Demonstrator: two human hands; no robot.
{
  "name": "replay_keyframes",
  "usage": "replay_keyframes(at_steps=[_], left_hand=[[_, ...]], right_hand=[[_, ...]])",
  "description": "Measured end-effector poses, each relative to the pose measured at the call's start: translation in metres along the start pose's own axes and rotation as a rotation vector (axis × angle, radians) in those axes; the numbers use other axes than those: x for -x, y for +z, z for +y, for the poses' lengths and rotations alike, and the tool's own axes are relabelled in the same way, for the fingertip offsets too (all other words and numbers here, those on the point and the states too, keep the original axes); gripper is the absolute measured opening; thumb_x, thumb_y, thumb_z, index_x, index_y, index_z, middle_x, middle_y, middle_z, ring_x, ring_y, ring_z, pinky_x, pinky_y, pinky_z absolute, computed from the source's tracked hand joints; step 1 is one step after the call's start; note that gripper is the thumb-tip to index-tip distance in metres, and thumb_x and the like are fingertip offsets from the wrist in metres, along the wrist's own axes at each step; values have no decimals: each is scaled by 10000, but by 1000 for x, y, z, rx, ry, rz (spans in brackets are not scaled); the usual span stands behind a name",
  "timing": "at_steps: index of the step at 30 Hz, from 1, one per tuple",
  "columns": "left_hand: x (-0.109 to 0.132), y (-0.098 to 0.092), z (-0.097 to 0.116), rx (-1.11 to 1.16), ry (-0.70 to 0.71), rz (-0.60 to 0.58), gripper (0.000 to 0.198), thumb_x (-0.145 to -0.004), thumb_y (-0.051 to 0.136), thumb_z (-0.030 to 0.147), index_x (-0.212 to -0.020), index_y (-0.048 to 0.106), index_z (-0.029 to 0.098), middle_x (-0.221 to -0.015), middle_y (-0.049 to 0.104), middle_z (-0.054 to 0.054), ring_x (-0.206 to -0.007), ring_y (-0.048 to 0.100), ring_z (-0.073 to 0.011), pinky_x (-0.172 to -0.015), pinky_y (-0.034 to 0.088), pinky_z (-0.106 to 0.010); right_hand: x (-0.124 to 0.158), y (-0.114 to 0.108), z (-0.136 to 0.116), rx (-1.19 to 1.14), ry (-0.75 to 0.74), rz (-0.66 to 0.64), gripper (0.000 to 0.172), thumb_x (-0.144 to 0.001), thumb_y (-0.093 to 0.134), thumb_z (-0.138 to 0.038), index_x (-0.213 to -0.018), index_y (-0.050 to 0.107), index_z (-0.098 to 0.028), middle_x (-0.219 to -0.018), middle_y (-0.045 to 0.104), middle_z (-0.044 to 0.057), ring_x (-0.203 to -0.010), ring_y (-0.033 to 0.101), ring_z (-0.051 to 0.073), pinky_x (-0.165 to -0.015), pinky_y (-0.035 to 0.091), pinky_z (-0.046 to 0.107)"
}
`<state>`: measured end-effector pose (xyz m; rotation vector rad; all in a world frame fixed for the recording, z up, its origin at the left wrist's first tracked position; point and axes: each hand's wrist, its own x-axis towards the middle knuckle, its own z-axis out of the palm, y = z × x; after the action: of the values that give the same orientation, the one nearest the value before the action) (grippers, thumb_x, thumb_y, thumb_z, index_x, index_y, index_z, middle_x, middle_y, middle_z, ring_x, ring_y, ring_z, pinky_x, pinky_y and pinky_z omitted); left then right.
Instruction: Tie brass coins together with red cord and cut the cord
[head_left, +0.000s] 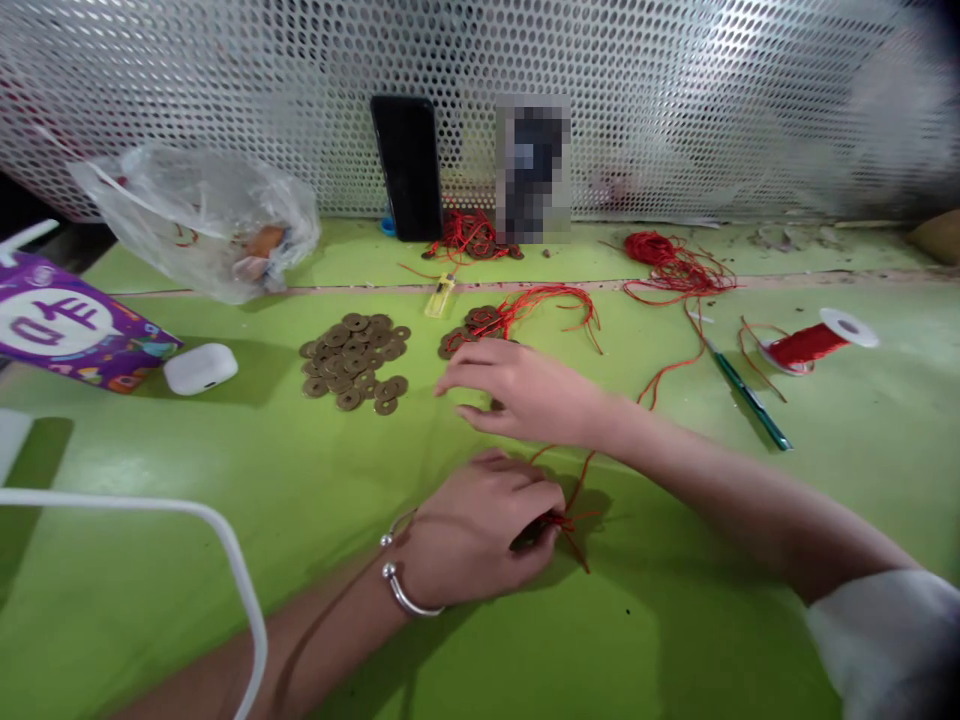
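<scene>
The left hand [480, 530] holds red cord [574, 521] at the table [720, 620]; the right hand's [517, 388] grip, loosely parted, is beside corded coins [480, 318] (loose coins [352, 355] lie heaped further left).

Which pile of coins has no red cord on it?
The wide coin pile left of the right hand; red cord lies on both others, by that hand and beside the black phone.
</scene>
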<state>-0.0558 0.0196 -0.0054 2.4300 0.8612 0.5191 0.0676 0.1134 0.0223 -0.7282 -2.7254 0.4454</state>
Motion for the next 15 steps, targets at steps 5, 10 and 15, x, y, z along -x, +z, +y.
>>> replay_keyframes(at_steps=[5, 10, 15], left_hand=[[-1, 0, -1, 11, 15, -6, 61, -801, 546, 189, -790, 606, 189, -718, 640, 2, -677, 567, -144, -689, 427, -271], [0, 1, 0, -14, 13, 24, 32, -770, 559, 182, -764, 591, 188, -684, 624, 11, -644, 556, -132, -673, 427, -256], [-1, 0, 0, -26, 7, -30, 42, -777, 551, 196, -752, 582, 188, -694, 635, 16, -638, 561, -130, -710, 442, -268]], right_hand=[[-53, 15, -8, 56, 29, -72, 248, -865, 583, -282, -1060, 652, -143, -1116, 614, 103, -997, 585, 224, -820, 473, 344], [-78, 26, -9, 62, 93, -116, 184, -837, 596, -267, -945, 668, -137, -1036, 626, 90, -889, 583, 199, -674, 423, 290], [-80, 31, -7, -102, 84, -68, 132, -775, 614, -138, -896, 659, -108, -921, 662, 65, -805, 578, 151, -679, 410, 262]])
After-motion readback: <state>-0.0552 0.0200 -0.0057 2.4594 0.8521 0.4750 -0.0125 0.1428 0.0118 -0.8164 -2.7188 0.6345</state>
